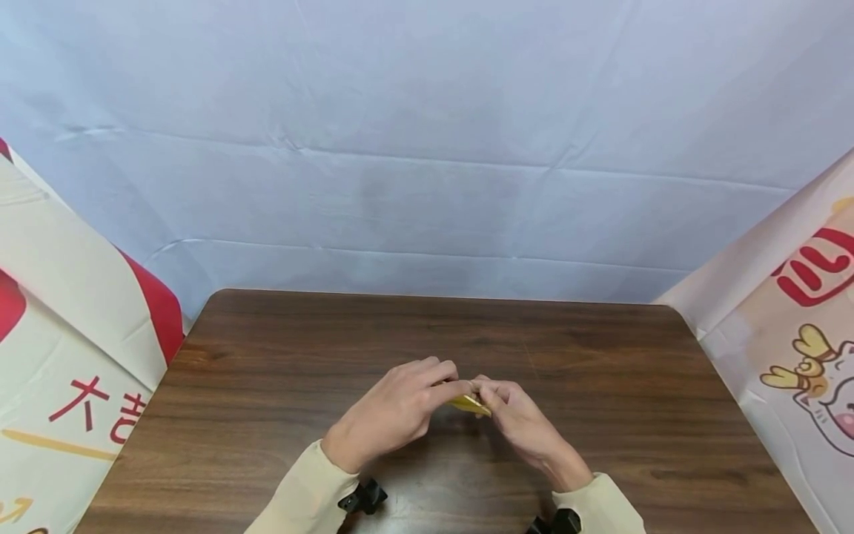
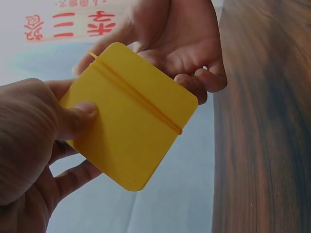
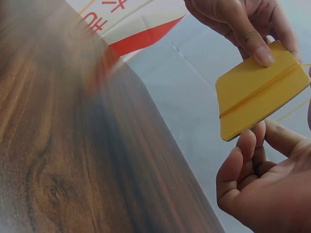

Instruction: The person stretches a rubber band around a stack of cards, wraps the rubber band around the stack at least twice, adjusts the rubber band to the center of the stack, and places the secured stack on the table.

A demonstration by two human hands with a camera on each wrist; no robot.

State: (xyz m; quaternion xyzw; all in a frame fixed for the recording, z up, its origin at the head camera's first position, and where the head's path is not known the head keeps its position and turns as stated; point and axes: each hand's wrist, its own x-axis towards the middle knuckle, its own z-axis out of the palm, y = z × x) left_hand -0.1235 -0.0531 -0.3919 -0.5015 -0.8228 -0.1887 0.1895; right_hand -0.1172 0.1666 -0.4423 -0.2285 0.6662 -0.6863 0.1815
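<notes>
A thin yellow square pad [image 2: 116, 141] with rounded corners is held up above the table between the two hands. A yellow rubber band [image 2: 141, 99] runs across its face and wraps over the edge. My left hand [image 1: 403, 406] grips the pad, its thumb flat on the face and fingers behind. On the other side, my right hand [image 1: 523, 423] is at the pad's edge with curled fingers. In the right wrist view, the band stretches off the pad's corner toward that right hand [image 3: 272, 174], whose thumb is mostly cut off by the frame.
The dark wooden table [image 1: 280, 348] lies under both hands. A pale cloth [image 1: 427, 185] hangs behind its far edge. Printed cloths with red characters hang at the left [image 1: 73, 356] and right [image 1: 787, 356]. Black wrist mounts [image 1: 363, 497] sit at the cream sleeves.
</notes>
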